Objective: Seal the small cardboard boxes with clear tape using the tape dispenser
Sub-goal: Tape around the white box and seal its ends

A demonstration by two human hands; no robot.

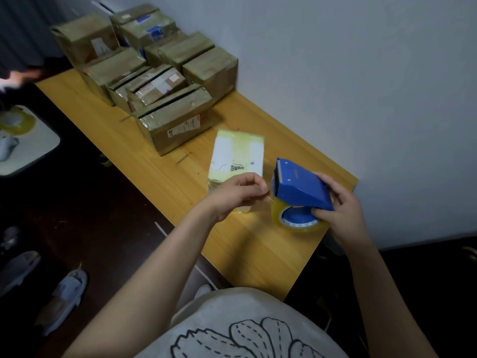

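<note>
Taped cardboard boxes [160, 86] stacked on table [258, 254], well beyond left hand [240, 192]. Clear tape end [269, 198] pinched by left fingertips. Small box [237, 156] laid flat just beyond pinch. Blue tape dispenser [299, 187], roll [278, 218] underneath, clasped by right hand [340, 210], raised above table edge.

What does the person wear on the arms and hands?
Nothing shows on them: the left hand and right hand are bare, without gloves, rings or watch, and both forearms are bare, no sleeve in view. The top is light grey with black-outlined drawings.
</note>
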